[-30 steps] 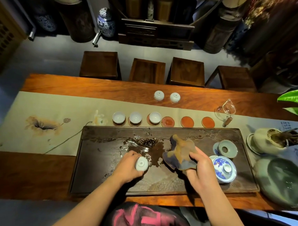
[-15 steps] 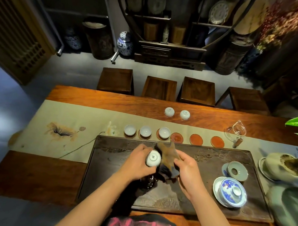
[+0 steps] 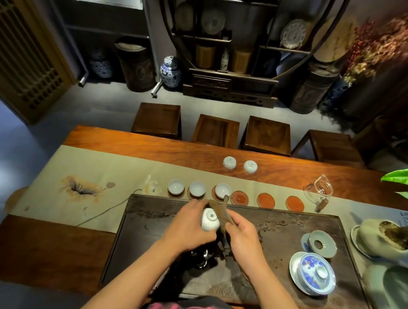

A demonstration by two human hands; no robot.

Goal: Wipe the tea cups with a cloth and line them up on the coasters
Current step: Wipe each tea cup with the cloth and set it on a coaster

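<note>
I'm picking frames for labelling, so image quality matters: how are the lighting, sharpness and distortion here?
Head view: warm light pools on the table; the room behind is dim. The held tea cup and cloth look slightly soft, the flowers at top right smeared. Wide-angle bending curves the tea tray edges.

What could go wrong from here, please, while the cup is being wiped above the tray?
1. The left hand holds the cup on its side above the hard tray; if the cloth tugs it, it might slip and chip.
2. The cloth's loose tip hangs close to the third cup of the row and could nudge it off its coaster.
3. The tray looks wet under the hands, so the dangling cloth may pick up liquid.
</note>
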